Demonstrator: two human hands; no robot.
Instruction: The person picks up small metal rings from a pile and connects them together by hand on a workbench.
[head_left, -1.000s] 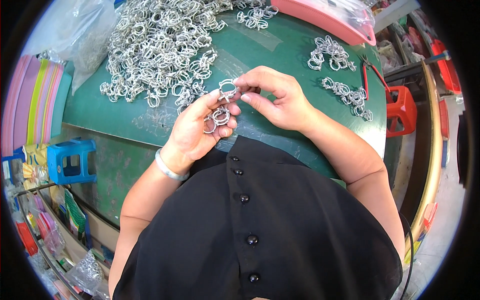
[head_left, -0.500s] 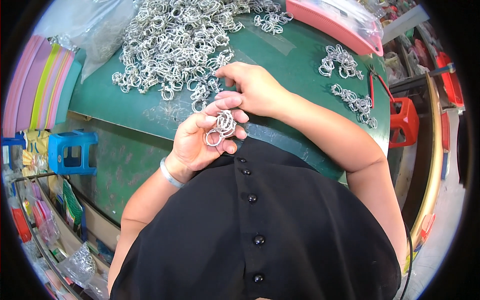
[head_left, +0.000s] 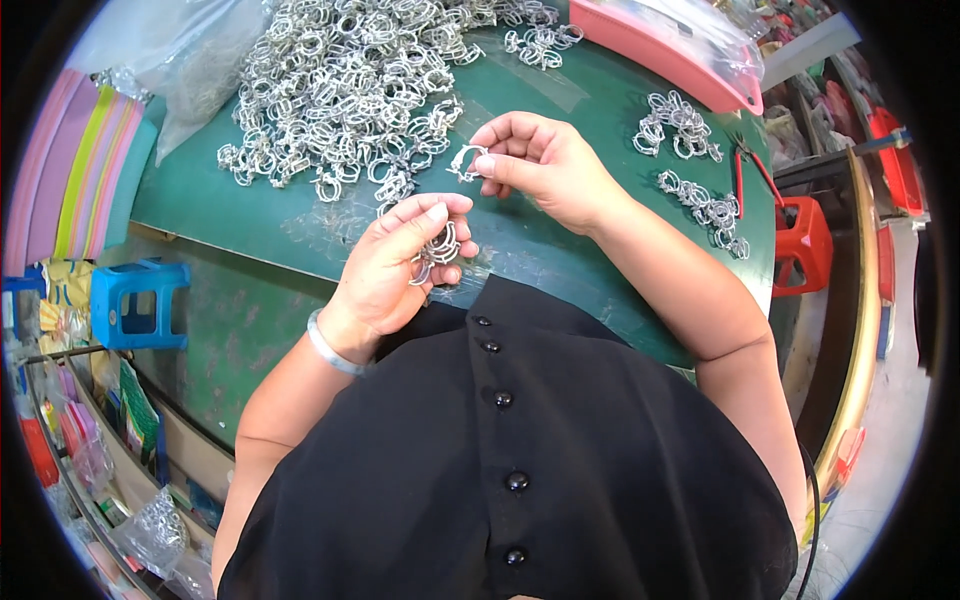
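Note:
Several silvery metal rings (head_left: pixel 436 252) sit bunched in my left hand (head_left: pixel 392 255), the fingers curled round them and the thumb on top. Just above and to the right, my right hand (head_left: pixel 545 165) pinches a single silvery ring (head_left: pixel 466 160) between thumb and fingers, held apart from the bunch. Beyond both hands lies a large heap of similar rings (head_left: pixel 345 95) on the green table (head_left: pixel 290 225). Its near edge comes close to my left fingertips. The exact shape of the rings in my left hand is partly hidden by the fingers.
Two smaller ring clusters (head_left: pixel 705 210) lie at the right, beside red-handled pliers (head_left: pixel 742 180). A pink basket (head_left: pixel 670 55) stands at the far right. Clear plastic bags (head_left: pixel 205 80) and stacked coloured sheets (head_left: pixel 85 170) are at the left. Blue (head_left: pixel 140 300) and red stools (head_left: pixel 803 245) flank the table.
My right hand has drawn back from the heap's near edge, up and to the right, and now shows a ring in its pinch. My left fingers have closed further over the bunch.

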